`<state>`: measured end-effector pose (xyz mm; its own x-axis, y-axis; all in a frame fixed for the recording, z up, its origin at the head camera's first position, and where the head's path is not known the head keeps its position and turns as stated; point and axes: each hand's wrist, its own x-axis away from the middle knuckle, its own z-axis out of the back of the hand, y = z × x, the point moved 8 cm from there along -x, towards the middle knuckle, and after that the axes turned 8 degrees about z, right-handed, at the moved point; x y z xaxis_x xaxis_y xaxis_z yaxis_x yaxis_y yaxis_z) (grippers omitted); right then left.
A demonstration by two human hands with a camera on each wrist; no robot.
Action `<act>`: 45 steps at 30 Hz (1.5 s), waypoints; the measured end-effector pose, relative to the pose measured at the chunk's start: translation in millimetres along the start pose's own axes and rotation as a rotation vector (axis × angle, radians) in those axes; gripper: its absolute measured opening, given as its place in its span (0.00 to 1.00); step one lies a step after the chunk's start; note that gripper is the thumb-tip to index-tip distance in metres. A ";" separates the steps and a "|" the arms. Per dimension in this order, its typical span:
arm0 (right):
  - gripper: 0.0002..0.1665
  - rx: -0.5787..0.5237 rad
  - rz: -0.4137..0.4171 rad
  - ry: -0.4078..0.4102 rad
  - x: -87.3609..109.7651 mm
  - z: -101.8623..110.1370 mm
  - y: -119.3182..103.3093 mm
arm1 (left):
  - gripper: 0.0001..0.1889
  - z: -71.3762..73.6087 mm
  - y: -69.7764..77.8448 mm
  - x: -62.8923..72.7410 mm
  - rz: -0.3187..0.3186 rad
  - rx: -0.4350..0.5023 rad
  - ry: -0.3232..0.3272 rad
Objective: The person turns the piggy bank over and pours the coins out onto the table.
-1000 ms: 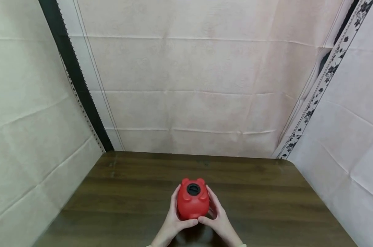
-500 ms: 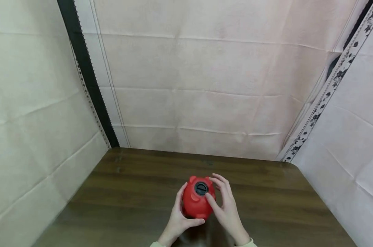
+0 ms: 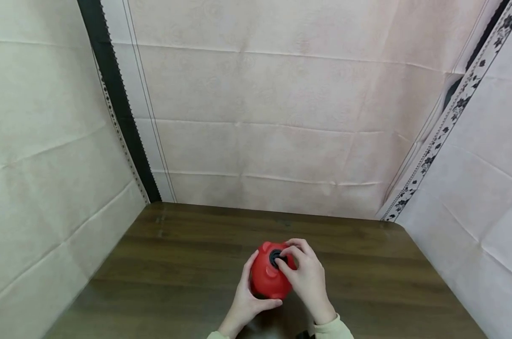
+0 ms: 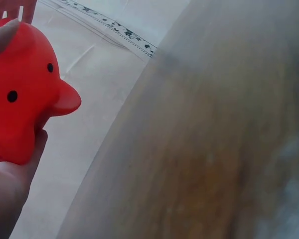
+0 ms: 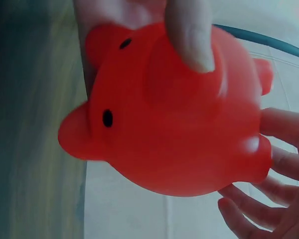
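Observation:
A red piggy bank (image 3: 268, 281) is tipped so that its underside, with stubby feet and a round black plug (image 3: 275, 256), shows in the head view. My left hand (image 3: 244, 302) grips the bank from the left, thumb along the near side. On the right, my right hand (image 3: 310, 280) pinches the plug between thumb and fingers, covering part of it. Black eyes and a protruding snout on the bank (image 4: 25, 94) appear in the left wrist view. From the right wrist view, the bank (image 5: 189, 129) hides the plug, and curled right-hand fingers (image 5: 281, 191) lie beside its feet.
A dark brown wooden table (image 3: 188, 254) lies beneath my hands. Pale cloth (image 3: 260, 94) hangs behind it and at both sides, with a black strip (image 3: 116, 94) at left and a flower-patterned border (image 3: 446, 125) at right. A small black object (image 3: 303, 334) shows by the right sleeve.
My right hand has left the side of the piggy bank and come over its underside, and now pinches the black plug. The left hand keeps its grip; the bank has turned slightly.

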<state>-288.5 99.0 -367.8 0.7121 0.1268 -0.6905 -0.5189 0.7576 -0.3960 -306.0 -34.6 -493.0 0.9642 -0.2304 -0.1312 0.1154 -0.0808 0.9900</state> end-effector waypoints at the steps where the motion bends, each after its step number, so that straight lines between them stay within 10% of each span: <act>1: 0.11 0.028 -0.001 0.006 0.2 0.9 0.8 | 0.55 -1.8 -0.6 -0.1 0.004 -0.008 -0.004; 20: 0.10 0.201 0.143 0.041 -0.4 4.4 -13.0 | 0.55 -3.8 8.4 4.7 0.002 -0.074 0.042; 27: 0.10 0.082 0.160 0.043 1.4 2.6 -10.0 | 0.55 -2.8 11.2 5.6 0.011 -0.077 0.042; 36: 0.12 -0.150 0.141 -0.160 -5.0 0.6 3.5 | 0.55 -10.8 8.3 3.7 0.051 -0.022 -0.028; 45: 0.13 -0.071 0.305 -0.281 -8.9 3.8 -3.0 | 0.57 -14.7 5.3 3.3 0.080 -0.011 -0.059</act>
<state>-291.4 98.0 -358.1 0.6174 0.5157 -0.5941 -0.7501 0.6135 -0.2470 -298.7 -21.6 -487.5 0.9548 -0.2923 -0.0543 0.0417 -0.0490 0.9979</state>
